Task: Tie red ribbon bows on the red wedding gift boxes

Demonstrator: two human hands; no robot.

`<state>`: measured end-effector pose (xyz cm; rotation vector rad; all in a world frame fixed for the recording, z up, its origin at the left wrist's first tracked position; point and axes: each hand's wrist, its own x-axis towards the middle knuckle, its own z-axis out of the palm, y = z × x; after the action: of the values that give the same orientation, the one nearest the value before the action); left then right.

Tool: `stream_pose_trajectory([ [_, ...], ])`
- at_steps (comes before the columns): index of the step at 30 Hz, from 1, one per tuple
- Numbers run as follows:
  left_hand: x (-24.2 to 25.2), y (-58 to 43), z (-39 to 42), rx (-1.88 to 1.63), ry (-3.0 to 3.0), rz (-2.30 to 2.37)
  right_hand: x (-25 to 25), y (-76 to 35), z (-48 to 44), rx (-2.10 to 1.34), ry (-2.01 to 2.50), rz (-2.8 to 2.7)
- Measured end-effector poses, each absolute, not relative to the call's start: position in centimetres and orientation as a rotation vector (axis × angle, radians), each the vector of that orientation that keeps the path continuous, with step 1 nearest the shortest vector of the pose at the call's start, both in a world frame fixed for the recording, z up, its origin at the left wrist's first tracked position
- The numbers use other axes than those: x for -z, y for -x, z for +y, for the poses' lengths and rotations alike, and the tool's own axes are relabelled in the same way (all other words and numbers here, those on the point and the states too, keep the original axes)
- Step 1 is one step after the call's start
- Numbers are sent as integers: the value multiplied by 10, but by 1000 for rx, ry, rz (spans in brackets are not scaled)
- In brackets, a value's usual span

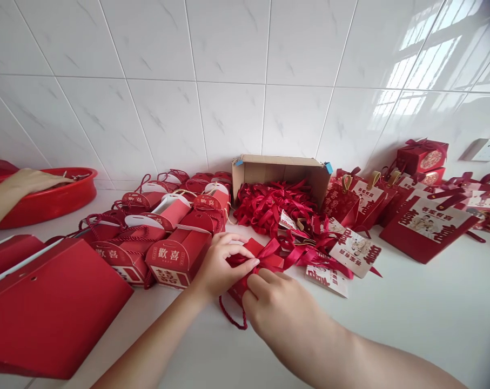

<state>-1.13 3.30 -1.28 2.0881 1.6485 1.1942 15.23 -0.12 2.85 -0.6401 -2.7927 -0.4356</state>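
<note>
In the middle of the counter stands a small red gift box [237,292] with a dark red twisted cord [233,321] hanging at its front. A shiny red ribbon [269,249] lies in loops on top of it. My left hand [224,265] pinches the ribbon between thumb and fingers from the left. Curled in from the right, my right hand [275,300] closes on the ribbon too, and its fingertips are partly hidden. Both hands rest close together over the box and cover much of it.
Several red gift boxes [169,254] with cords stand to the left. Behind, a cardboard box [283,162] spills red ribbons [264,208]. Printed cards [356,252] and red bags [429,227] lie right. Far left are a large red box [58,308], a red basin [66,197] and another person's hand [38,181].
</note>
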Motion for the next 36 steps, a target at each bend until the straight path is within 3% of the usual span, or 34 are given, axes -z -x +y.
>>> stream_pose_trajectory([
  [36, 13, 6, 30, -1216, -2102, 1667, -20, -153, -16, 463, 465, -2593],
])
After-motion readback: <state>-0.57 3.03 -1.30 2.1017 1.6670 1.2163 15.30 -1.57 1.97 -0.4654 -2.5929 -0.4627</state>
